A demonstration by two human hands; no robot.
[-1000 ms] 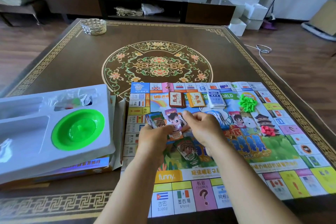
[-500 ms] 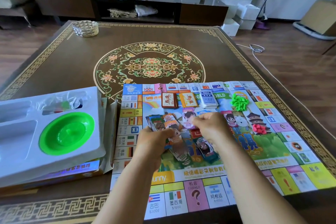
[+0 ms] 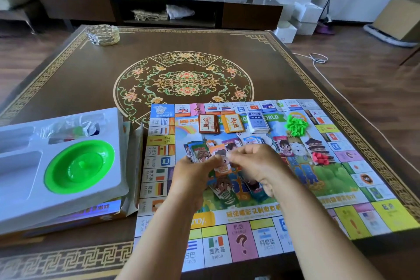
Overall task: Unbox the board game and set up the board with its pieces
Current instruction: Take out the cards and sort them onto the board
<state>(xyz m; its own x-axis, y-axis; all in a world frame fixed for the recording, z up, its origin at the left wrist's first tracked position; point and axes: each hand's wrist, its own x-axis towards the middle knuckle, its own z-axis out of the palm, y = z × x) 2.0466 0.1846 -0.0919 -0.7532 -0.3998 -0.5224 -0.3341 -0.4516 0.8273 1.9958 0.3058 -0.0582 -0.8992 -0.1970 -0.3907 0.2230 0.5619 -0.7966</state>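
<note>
The game board (image 3: 261, 188) lies flat on the table (image 3: 91, 79), toward its 5 o'clock corner. Over the board's middle, the left hand (image 3: 193, 173) grips a fanned stack of play money (image 3: 197, 150), while the right hand (image 3: 256, 166) pinches 1 bill from it. Toward 12 o'clock sit 3 card decks (image 3: 234, 123); green houses (image 3: 296, 125) and red pieces (image 3: 320, 158) lie at 2 o'clock. At 9 o'clock, beside the board, the box tray (image 3: 109, 166) holds a green bowl (image 3: 79, 167).
</note>
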